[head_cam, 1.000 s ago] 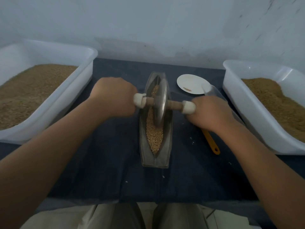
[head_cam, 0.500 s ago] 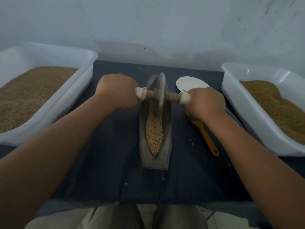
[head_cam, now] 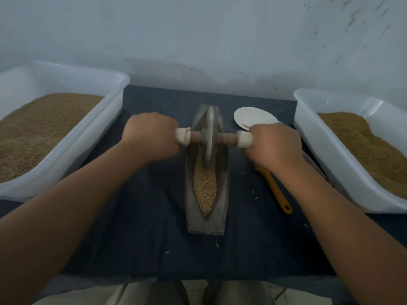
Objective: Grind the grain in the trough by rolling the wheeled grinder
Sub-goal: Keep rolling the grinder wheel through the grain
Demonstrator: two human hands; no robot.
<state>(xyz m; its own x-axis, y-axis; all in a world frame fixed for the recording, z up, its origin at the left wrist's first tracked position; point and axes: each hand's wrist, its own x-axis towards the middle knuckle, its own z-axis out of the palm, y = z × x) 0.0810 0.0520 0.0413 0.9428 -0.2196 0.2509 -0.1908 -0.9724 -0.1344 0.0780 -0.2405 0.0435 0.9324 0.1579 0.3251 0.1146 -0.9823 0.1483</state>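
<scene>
Fingers of my left hand are clenched round the left end of the wheeled grinder, and those of my right hand grasp its right end. Only the white caps of the grips show past my knuckles, with the bare wooden axle running between them. I see the backs of both hands; the fingertips are hidden underneath.

Midway between my two fists the grey wheel stands upright on edge in the far half of the trough, its lower rim down in the groove. The grain lies in that groove from under the wheel back toward me, tapering to a point short of the near end. The trough sits lengthwise, pointing away from me, on a dark blue cloth with a few pale specks scattered on it.

Just beyond my right fingers lies a white plate, its near edge covered by that hand. From under my right wrist an orange handle slants back toward me on the cloth; its other end is hidden.

Well outside my left fingers stands the left tub, white and heaped with brown meal. Outside my right fingers stands the right tub, filled likewise.
</scene>
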